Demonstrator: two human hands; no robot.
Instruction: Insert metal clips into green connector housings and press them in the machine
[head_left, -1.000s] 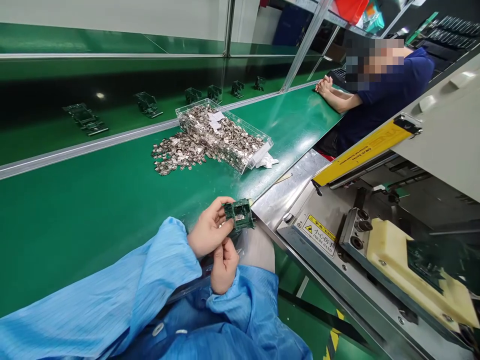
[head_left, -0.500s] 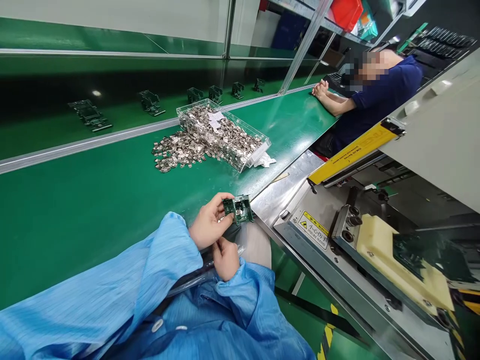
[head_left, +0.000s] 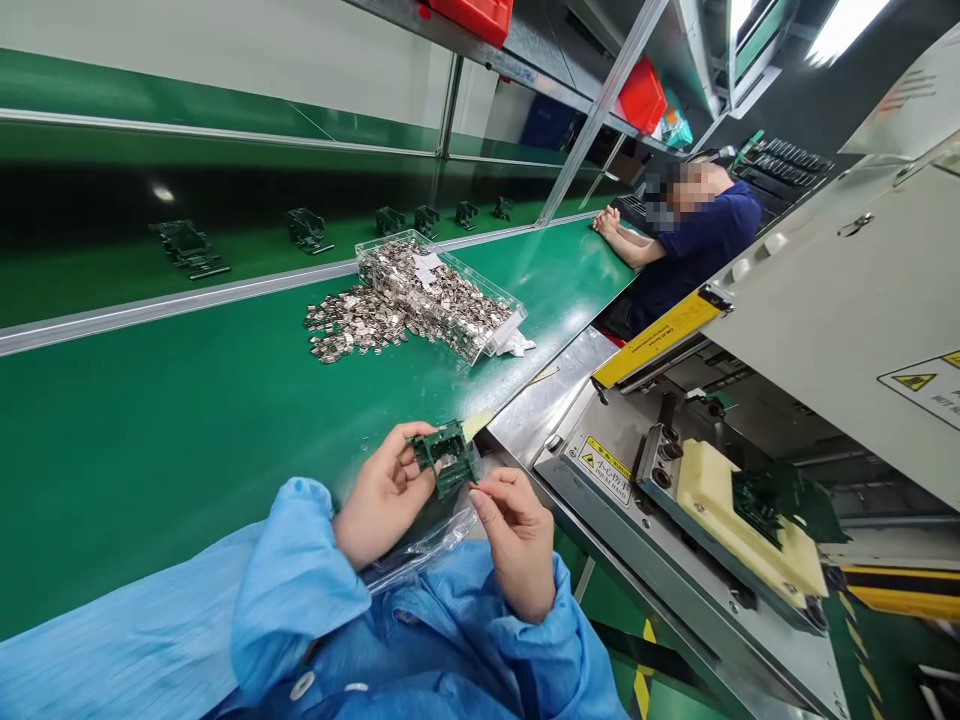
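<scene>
- Where the head view looks down, my left hand [head_left: 379, 505]: fingers curled, thumb pressed, gripping one dark green part [head_left: 446, 457] by its left side, above my lap.
- My right hand [head_left: 521, 540]: thumb and forefinger brought together at the part's lower right corner; whether they pinch it or something small, I cannot tell.
- Green bench [head_left: 187, 430]: small metal pieces [head_left: 356, 318], heaped beside and inside a clear tray [head_left: 512, 328].
- To the right: machine with cream fixture [head_left: 697, 480].
- Beyond: seated co-worker [head_left: 697, 245], hands clasped.
</scene>
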